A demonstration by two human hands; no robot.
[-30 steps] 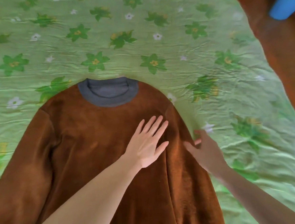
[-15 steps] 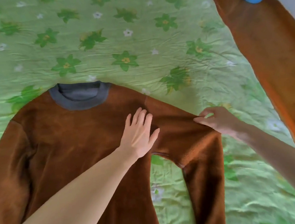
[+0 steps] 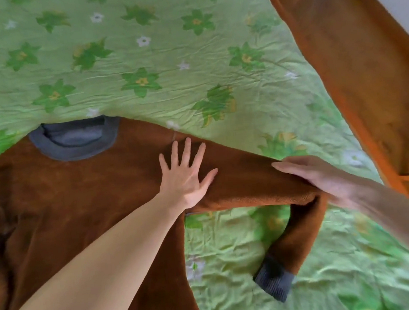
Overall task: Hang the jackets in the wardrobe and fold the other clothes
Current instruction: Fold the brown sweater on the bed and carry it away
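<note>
We are in a bedroom at home: a bed spread with a crumpled green sheet [image 3: 191, 65] printed with darker green and white flowers fills most of the view. Along its right side runs an orange-brown wooden bed frame [image 3: 363, 73], with a pale wall [image 3: 397, 0] beyond it.

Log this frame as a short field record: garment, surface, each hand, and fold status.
garment: brown sweater, grey collar, spread flat
surface: green floral sheet
left hand: flat, fingers spread, pressing near the shoulder
right hand: gripping the sleeve, lifted at the bend
cuff: grey, hanging toward the sheet
fold status: sleeve not yet laid across the body
</note>
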